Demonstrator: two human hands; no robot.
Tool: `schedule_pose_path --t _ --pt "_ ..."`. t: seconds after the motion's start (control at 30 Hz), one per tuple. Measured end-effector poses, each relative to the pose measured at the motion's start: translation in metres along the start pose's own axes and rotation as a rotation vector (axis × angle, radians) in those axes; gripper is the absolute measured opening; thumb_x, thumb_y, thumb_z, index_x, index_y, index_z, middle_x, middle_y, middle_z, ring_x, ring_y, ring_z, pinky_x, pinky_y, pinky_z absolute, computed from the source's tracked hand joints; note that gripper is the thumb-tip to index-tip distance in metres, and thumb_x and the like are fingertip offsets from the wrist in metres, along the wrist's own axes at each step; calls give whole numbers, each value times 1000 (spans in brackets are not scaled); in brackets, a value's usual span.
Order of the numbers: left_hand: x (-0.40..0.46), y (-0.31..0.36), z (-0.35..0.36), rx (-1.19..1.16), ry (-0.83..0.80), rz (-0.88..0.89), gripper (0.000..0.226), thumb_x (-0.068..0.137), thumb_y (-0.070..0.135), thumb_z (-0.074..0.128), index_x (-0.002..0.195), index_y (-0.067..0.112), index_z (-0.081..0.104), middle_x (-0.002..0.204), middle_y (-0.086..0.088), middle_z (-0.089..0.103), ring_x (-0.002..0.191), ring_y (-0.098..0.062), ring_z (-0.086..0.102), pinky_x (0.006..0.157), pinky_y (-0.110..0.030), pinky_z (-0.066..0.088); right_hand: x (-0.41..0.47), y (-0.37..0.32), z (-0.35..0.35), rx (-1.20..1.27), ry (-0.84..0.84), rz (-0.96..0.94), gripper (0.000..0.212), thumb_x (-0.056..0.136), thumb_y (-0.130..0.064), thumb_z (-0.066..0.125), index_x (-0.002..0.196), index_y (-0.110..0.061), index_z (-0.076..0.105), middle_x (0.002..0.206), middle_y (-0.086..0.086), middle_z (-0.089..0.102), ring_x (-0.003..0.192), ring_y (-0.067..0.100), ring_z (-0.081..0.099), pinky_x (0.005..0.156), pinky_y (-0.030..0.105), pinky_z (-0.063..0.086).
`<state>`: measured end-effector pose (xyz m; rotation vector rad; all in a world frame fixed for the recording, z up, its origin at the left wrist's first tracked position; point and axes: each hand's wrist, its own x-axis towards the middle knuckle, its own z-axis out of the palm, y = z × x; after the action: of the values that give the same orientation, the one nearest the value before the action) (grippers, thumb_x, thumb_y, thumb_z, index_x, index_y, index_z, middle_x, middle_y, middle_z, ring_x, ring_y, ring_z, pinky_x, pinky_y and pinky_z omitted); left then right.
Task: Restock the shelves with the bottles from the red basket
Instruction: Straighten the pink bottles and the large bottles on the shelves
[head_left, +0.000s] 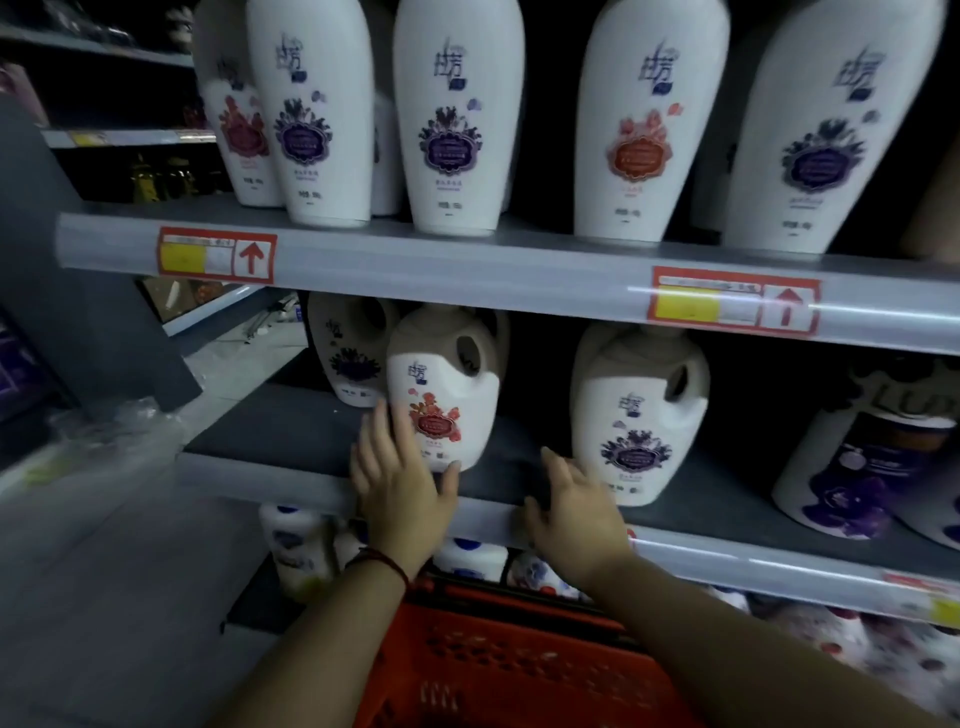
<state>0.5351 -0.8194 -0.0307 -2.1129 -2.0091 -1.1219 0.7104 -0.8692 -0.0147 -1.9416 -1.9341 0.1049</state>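
Fingers (375, 441) of left hand (402, 493) spread straight along the lower left side of the red-flowered jug (444, 395), thumb up against its bottom front corner — steadying or nudging, not wrapped round it. Right hand (574, 512) slack and unclenched, holding nothing, hovering over the front lip of the middle shelf (519, 467) in the gap between that jug and the purple-flowered jug (636, 415) further right.

Head view only: red-flowered jug standing upright on the middle shelf, close to the front edge, just in front of another handled jug (345, 353) set deeper in. Tall white bottles (457, 114) lined along the upper shelf (467, 260). Red basket (498, 670) directly below the forearms, close against the shelving; contents hidden from this angle, so impossible to say how many bottles remain.

Step in hand, by judgement: placing and squaring up the red-flowered jug. Next move probably a small push back and a turn to face the label forward, level with its neighbour — then both hands down to the basket. Blur over the whole frame; label text unreadable.
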Motion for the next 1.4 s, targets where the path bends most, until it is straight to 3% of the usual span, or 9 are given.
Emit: schedule_pose_path --t 0.07,0.13,0.2,0.3,0.43,0.57,0.77,1.1,1.4 --pt "-16 28 1 -20 60 274 85 77 41 68 146 8 31 151 -14 34 135 -36 38 103 -51 38 -21 24 -9 -68 79 -49 54 82 -26 59 132 -7 49 125 14 55 117 34 48 95 41 43" --pt "-26 59 7 -120 -81 400 83 82 45 62 149 13 24 154 -7 30 139 -30 33 109 -45 34 -38 48 -16 -73 156 -65 42 75 -19 66 113 -5 57 106 15 57 100 37 53 83 42 46" --pt "-30 87 18 -235 -280 343 91 84 51 59 152 16 10 158 -2 19 143 -24 23 114 -38 27 -46 67 -24 -36 227 21 40 74 -16 70 109 -2 55 102 16 55 94 38 52 81 42 45" --pt "-29 115 35 -352 -406 196 105 79 54 64 152 18 -3 159 -2 16 139 -27 33 106 -40 41 -39 87 -34 184 282 220 63 82 -20 70 132 3 39 126 21 47 118 40 44 96 43 39" --pt "-17 121 52 -415 -440 73 104 78 44 70 152 23 -1 151 -6 37 127 -30 49 92 -44 52 -18 98 -42 486 151 297 88 83 -30 71 149 -10 15 145 13 43 131 29 44 102 42 44" --pt "-9 118 66 -478 -453 23 83 79 37 71 145 24 23 136 -5 56 120 -24 57 91 -44 53 -2 96 -38 507 135 348 71 83 -25 72 136 -10 27 123 18 61 108 32 61 79 33 51" --pt "5 117 75 -362 -479 56 78 82 40 66 144 22 22 137 -4 55 123 -25 55 91 -47 52 15 103 -35 426 45 434 42 89 -25 64 115 -7 37 115 19 64 105 36 60 72 31 43" --pt "8 114 77 -514 -446 6 67 78 31 73 136 23 40 128 0 62 117 -17 60 95 -38 52 22 110 -43 578 -34 425 58 81 -23 74 125 -10 38 127 10 59 116 28 56 97 42 46" --pt "5 108 63 -525 -499 25 57 77 29 74 128 19 50 126 0 64 115 -16 61 96 -40 52 12 113 -43 504 5 392 45 84 -29 71 116 -11 45 122 8 64 112 26 60 91 34 48"
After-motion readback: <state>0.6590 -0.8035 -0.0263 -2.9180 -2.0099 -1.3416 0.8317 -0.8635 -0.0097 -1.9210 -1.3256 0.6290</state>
